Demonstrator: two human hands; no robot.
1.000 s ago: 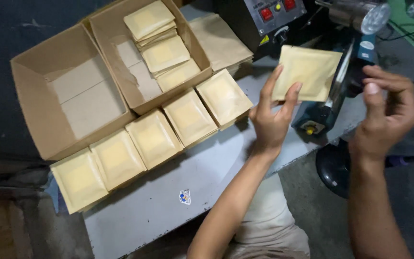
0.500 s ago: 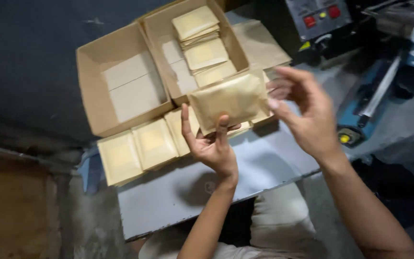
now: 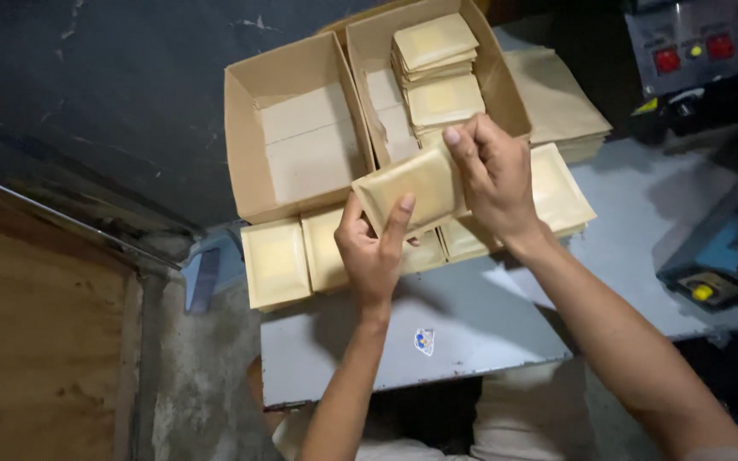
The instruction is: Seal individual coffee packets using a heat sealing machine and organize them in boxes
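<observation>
Hands met over the row of tan packets (image 3: 277, 260) on the grey worktop (image 3: 471, 316). The left hand (image 3: 373, 248) pinched the lower edge of a flat tan pouch (image 3: 407, 192) between thumb and fingers; the right hand (image 3: 493, 175) was closed over its upper right corner. The pouch hung tilted in the air, just in front of the two cardboard boxes (image 3: 288, 137). Handling it well probably meant gripping by the edges, keeping it flat, and squaring it before release.
</observation>
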